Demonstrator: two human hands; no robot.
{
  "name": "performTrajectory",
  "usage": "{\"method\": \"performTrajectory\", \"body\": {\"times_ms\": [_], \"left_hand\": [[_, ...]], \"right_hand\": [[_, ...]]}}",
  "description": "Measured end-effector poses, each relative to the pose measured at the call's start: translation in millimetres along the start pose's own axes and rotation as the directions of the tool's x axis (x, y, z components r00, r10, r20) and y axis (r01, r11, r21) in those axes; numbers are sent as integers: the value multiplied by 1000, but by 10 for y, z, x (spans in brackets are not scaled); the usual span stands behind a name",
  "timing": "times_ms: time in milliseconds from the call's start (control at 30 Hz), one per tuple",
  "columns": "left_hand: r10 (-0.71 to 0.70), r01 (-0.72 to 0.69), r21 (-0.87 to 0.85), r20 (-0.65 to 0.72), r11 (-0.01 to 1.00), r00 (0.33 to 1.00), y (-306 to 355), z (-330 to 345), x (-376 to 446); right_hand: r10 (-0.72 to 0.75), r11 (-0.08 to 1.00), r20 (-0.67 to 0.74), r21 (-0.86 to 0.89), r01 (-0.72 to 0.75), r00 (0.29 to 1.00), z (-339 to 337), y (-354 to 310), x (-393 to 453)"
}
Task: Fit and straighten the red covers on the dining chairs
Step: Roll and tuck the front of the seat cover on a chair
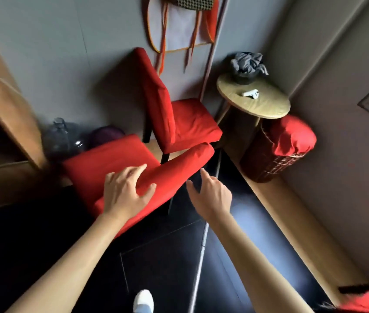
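Observation:
Two dining chairs wear red covers. The near chair (111,163) stands just below me, its covered backrest (179,168) towards me. My left hand (127,190) rests on the top of that backrest, fingers spread and thumb hooked over the fabric edge. Beside the backrest's right end, my right hand (210,195) hovers with fingers loosely extended, touching nothing. The far chair (179,118) stands against the grey wall, its cover slightly wrinkled on the seat.
A round wooden side table (267,107) carries a white earbud case (250,94) and a dark pot of grey cloth (246,66). A wicker basket (269,163) holds red fabric (291,136). Wooden furniture (3,109) stands left, a glass jug (59,138) beside it.

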State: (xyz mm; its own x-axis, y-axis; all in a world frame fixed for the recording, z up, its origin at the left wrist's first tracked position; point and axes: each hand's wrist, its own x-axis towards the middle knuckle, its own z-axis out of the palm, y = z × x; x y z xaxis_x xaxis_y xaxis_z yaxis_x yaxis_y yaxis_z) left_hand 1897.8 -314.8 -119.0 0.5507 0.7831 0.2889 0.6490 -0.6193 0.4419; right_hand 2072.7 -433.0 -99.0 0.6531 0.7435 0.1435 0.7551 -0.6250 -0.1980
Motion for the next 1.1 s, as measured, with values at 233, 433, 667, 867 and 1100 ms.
{"method": "performTrajectory", "body": {"times_ms": [233,433,667,867,1100], "left_hand": [[-138,138,32,-17,990,990,74,293,136],[-246,246,9,-37,969,969,261,599,312],[-378,383,44,-94,923,921,427,816,528],[-526,548,91,-186,832,830,586,954,498],[-661,695,184,-217,695,718,574,1010,245]], "right_hand": [[-184,983,95,6,184,978,248,48,615],[-260,965,86,63,255,962,336,324,1203],[-440,898,195,98,429,877,495,456,1689],[-646,763,211,179,621,734,612,499,1939],[-769,623,348,217,752,537,830,496,2053]]}}
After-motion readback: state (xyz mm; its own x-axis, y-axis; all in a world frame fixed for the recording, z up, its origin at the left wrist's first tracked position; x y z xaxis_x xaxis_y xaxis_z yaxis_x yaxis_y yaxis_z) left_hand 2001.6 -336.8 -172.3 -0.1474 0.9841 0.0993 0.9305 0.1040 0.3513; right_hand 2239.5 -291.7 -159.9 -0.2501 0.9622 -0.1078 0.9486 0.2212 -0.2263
